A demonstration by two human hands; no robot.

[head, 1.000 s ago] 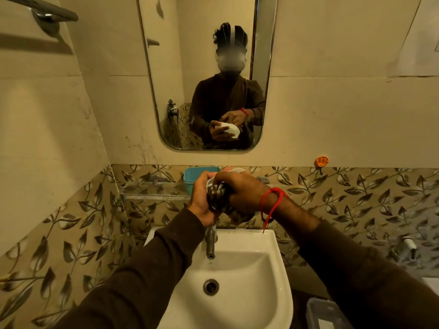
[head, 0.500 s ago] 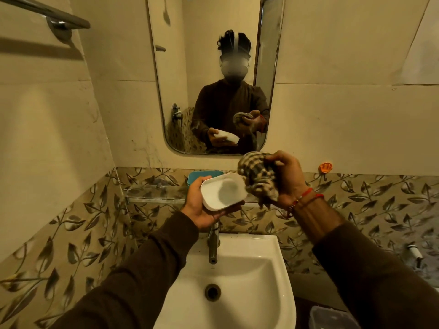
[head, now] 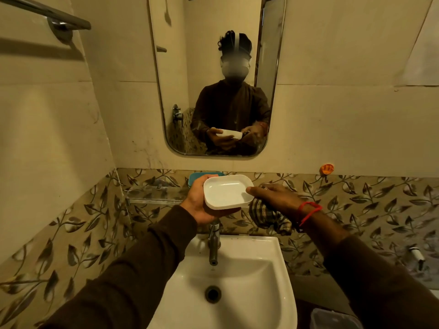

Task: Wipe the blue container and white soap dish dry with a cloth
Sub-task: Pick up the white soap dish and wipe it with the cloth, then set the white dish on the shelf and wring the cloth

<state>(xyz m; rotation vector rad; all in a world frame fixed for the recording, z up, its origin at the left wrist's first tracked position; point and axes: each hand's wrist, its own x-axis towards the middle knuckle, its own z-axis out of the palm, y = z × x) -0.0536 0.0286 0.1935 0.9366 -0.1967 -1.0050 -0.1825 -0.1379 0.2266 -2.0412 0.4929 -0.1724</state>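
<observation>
Item 1: white soap dish (head: 228,191), at 12 o'clock from the tap, held up in front of the wall tiles with its hollow facing me. I see no soap in it.

Item 2: left hand (head: 199,205), at the dish's 9 o'clock. I read it as gripping the dish: palm under the left end, thumb over the near rim, fingers curled behind.

Item 3: right hand (head: 275,198), at the dish's 3 o'clock. Its fingers are curled round the cloth, and a fingertip touches the dish's right rim. A red thread (head: 308,211) circles the wrist.

Item 4: checked cloth (head: 268,216), bunched beneath the right hand, hanging at 5 o'clock from the dish and just beside its lower right corner. I cannot tell whether the cloth touches the dish.

Item 5: blue container (head: 193,178), on the glass shelf (head: 152,194) at 11 o'clock from the dish, mostly hidden behind the dish and left hand.

Item 6: white basin (head: 261,276) at 6 o'clock, with the tap (head: 213,243) upright at its back edge and the drain (head: 213,293) below.

Item 7: mirror (head: 270,67) at 12 o'clock, reflecting the person holding the dish.

Item 8: towel rail (head: 45,14) at 10 o'clock; orange hook (head: 326,168) at 2 o'clock on the wall.
</observation>
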